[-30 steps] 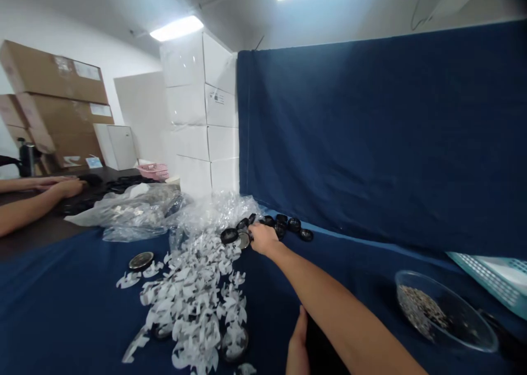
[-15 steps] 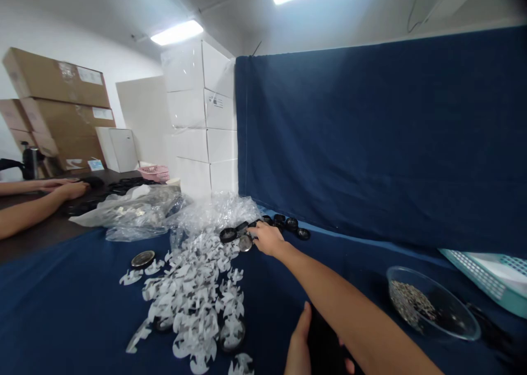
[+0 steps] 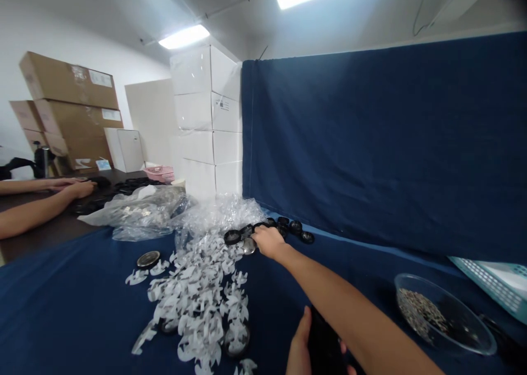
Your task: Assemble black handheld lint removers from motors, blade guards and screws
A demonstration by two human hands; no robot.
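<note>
My right hand [image 3: 269,241] reaches across to a group of black round parts [image 3: 295,227] at the foot of the blue curtain. Its fingers are bent down onto one black round part [image 3: 260,225], with the fingertips partly hidden. Beside them lie a black ring [image 3: 233,237] and a silvery disc [image 3: 249,246]. Low in the picture, my left hand [image 3: 300,347] is closed around a black object [image 3: 323,345], thumb on one side and fingers on the other. My right forearm covers part of that object, so its kind is unclear. A heap of translucent white plastic pieces [image 3: 201,303] spreads left of both hands.
A clear bowl of small metal pieces [image 3: 448,314] and a teal basket [image 3: 494,287] stand at right. Clear plastic bags [image 3: 144,210] lie behind the heap, near stacked white boxes [image 3: 197,144]. Another person's hands [image 3: 80,188] work at a dark table, far left.
My right hand's fingers, stretched out before, are now bent over a black round part. The view has shifted slightly. My left hand keeps its hold on the black object.
</note>
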